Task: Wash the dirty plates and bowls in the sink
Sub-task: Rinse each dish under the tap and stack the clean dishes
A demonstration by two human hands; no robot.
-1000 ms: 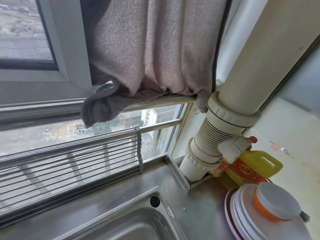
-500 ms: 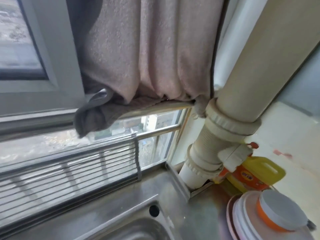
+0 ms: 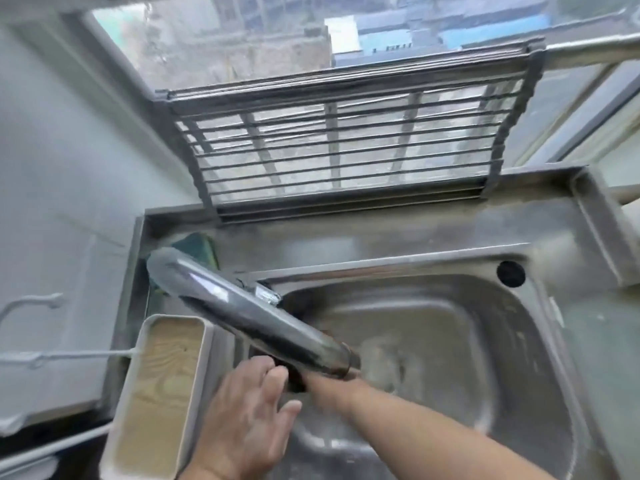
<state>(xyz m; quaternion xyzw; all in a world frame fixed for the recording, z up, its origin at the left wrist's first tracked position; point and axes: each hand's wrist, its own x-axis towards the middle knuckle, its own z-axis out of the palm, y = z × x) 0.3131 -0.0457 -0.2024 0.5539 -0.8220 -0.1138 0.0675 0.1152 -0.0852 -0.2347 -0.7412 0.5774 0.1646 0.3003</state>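
Sink (image 3: 450, 341) held no dishes; your left hand (image 3: 242, 414) lay open-fingered, right hand (image 3: 346, 375) hid behind faucet (image 3: 249, 317), grip unreadable; best start water gently.

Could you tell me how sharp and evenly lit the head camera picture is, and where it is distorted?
Head view: motion blur softens everything, most of all the left hand and the faucet spout; daylight through the window behind the rack leaves the sink basin dull, with pale glare on its rim; the wide-angle lens bows the rack bars; the right hand is hidden behind the spout.
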